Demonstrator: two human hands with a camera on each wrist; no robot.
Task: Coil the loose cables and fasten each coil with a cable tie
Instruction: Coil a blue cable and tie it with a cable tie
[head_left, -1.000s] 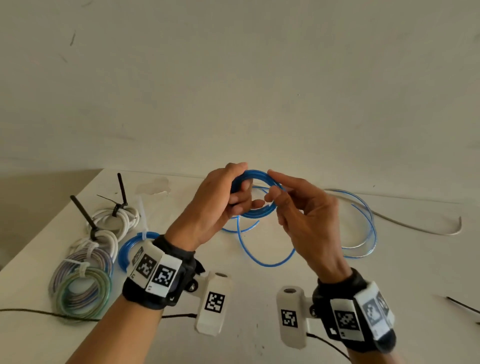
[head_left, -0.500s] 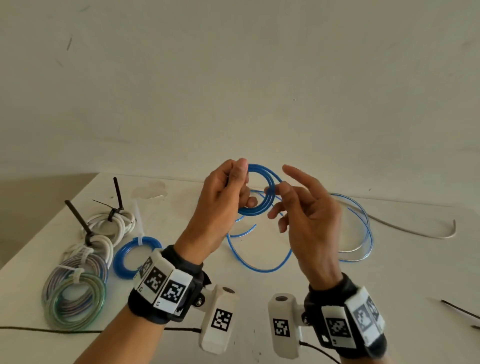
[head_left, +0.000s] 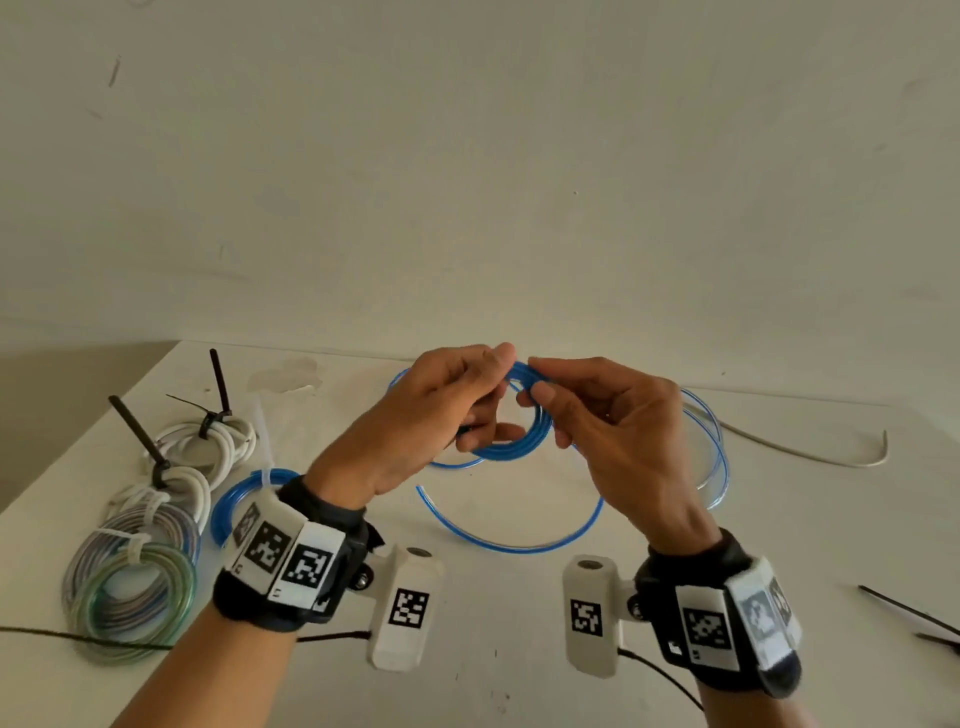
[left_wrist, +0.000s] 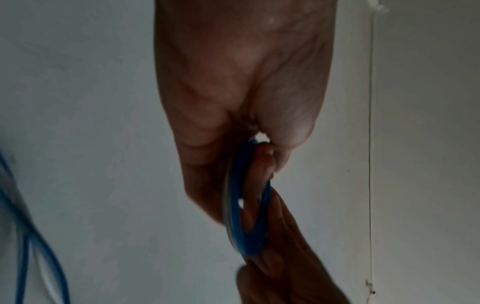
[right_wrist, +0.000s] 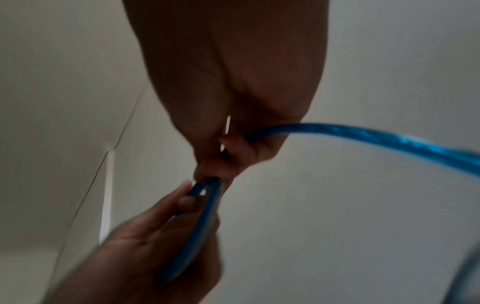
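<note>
Above the desk (head_left: 493, 670), my left hand (head_left: 436, 415) grips the small blue cable coil (head_left: 519, 441) while my right hand (head_left: 613, 426) pinches its feeding strand; the loose tail lies below. Any slackened grip, I judge, lets the springy loops burst open.

No readable text, brand or nr anywhere in the head view or either wrist view. Only signs: black-and-white square matrix marker tags, w/o letters or digits, on the black fabric wristband of the left wrist (head_left: 291, 571), on the white plastic camera housing beside it (head_left: 409, 608), on the white plastic camera housing at the right wrist (head_left: 587, 616) and on the black fabric wristband of the right wrist (head_left: 727, 623). A tiny dark mark sits below some tags on both bands, too small to read.
</note>
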